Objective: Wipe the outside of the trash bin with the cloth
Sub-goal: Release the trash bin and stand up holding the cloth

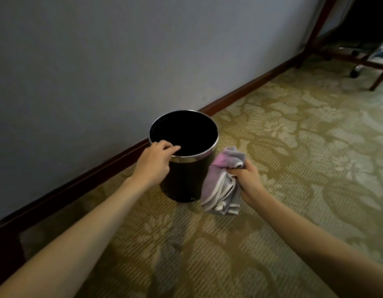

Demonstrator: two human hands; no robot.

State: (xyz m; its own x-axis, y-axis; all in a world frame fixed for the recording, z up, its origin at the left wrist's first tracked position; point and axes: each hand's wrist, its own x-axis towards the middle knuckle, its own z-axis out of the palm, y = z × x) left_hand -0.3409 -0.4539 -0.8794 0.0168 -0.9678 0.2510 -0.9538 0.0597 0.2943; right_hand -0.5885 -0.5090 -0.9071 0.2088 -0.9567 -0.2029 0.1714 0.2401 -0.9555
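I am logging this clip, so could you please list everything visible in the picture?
trash bin: one, black with a silver rim, upright on the carpet near the wall
cloth: one, pink and grey with white edging, bunched against the bin's right side
carpet: one, green-gold with a pale leaf pattern, covers the floor
wall: one, grey-blue, behind the bin
baseboard: one, dark red-brown, along the foot of the wall
wooden frame: one, red-brown, top right
chair base: one, silver with castors, top right
hands: left hand grips the bin's rim; right hand grips the cloth
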